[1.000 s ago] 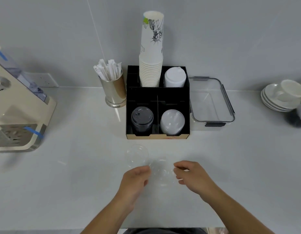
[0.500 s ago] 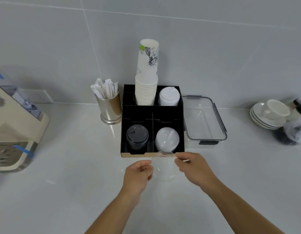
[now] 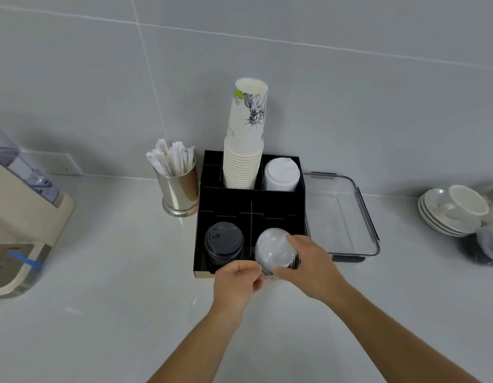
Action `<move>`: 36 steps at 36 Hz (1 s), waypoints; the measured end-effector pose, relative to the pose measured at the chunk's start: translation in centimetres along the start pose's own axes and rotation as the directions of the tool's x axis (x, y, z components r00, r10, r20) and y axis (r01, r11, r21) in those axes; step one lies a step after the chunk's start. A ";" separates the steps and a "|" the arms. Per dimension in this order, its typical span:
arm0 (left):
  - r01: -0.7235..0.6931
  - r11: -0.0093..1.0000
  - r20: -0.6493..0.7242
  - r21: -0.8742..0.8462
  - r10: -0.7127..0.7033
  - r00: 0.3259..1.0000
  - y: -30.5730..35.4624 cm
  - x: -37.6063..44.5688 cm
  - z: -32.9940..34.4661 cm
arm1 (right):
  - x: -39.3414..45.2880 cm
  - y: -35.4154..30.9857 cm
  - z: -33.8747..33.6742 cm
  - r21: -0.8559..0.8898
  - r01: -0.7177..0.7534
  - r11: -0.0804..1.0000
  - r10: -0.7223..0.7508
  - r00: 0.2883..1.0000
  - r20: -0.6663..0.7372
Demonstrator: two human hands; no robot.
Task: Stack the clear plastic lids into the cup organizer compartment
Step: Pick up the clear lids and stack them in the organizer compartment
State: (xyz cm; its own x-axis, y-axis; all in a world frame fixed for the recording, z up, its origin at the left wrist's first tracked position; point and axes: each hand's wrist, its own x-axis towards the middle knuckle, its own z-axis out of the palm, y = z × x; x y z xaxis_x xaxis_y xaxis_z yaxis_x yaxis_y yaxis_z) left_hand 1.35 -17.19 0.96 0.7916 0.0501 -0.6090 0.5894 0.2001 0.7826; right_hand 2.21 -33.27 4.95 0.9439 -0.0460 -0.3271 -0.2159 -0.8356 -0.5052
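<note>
Clear plastic lid (image 3: 277, 251) pinched at near rim between left hand (image 3: 235, 283) and right hand (image 3: 308, 265), fingers (image 3: 291, 239) narrowed on edges, presumably for level seating. Lid held over front-right compartment of black organizer (image 3: 226, 200). Black lids (image 3: 223, 241) just left; paper cups (image 3: 244, 153) beyond.

Soft even light, wide-angle edge distortion.

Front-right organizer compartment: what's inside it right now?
A stack of clear lids, the top one gripped by the right hand with the left hand at its near edge. The compartment floor and stack depth are hidden.
</note>
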 end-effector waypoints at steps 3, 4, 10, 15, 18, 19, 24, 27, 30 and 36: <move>0.000 1.000 -0.001 -0.005 0.000 1.000 0.3 0.8 0.7 | 1.0 0.0 0.3 -0.021 0.046 0.999 -0.046 0.999 -0.004; 0.003 1.000 -0.004 -0.010 -0.003 1.000 0.3 1.1 0.9 | 1.3 0.0 0.5 -0.039 0.051 0.998 -0.051 0.999 0.001; -0.002 1.000 -0.020 -0.014 0.002 1.000 0.1 2.1 1.8 | 3.0 0.3 1.0 -0.103 0.046 0.994 -0.046 0.999 0.001; -0.023 0.999 -0.021 0.024 0.023 1.000 0.0 2.6 2.0 | 4.1 0.8 1.7 -0.146 0.058 0.988 -0.056 0.998 0.019; -0.045 0.996 -0.006 0.074 0.046 0.999 -0.1 2.8 1.8 | 4.5 0.8 1.7 -0.163 0.058 0.985 -0.054 0.998 0.031; -0.053 0.994 0.003 0.093 0.053 0.999 -0.3 2.9 1.7 | 4.7 0.8 1.7 -0.168 0.060 0.984 -0.055 0.998 0.038; -0.142 0.965 0.043 0.220 0.136 0.990 -0.4 2.8 1.7 | 5.1 0.9 1.7 -0.204 0.071 0.976 -0.060 0.996 0.061; -0.193 0.935 0.074 0.298 0.179 0.981 -0.5 2.8 1.7 | 5.4 1.1 1.8 -0.218 0.067 0.974 -0.054 0.996 0.067; -0.205 0.918 0.112 0.339 0.177 0.978 -0.7 3.0 1.7 | 5.7 1.2 2.0 -0.223 0.058 0.973 -0.046 0.997 0.057; -0.228 0.901 0.164 0.370 0.178 0.970 -0.6 2.7 2.0 | 5.8 1.5 2.6 -0.206 0.038 0.978 -0.023 0.997 0.076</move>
State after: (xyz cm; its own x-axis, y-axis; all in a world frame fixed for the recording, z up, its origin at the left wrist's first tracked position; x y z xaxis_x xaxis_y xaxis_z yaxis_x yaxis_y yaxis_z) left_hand 3.47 -19.16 -0.94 0.8993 -0.0767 -0.4305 0.4103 -0.1927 0.8914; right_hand 6.69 -33.38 0.27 0.9268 0.0146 -0.3754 -0.1237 -0.9317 -0.3416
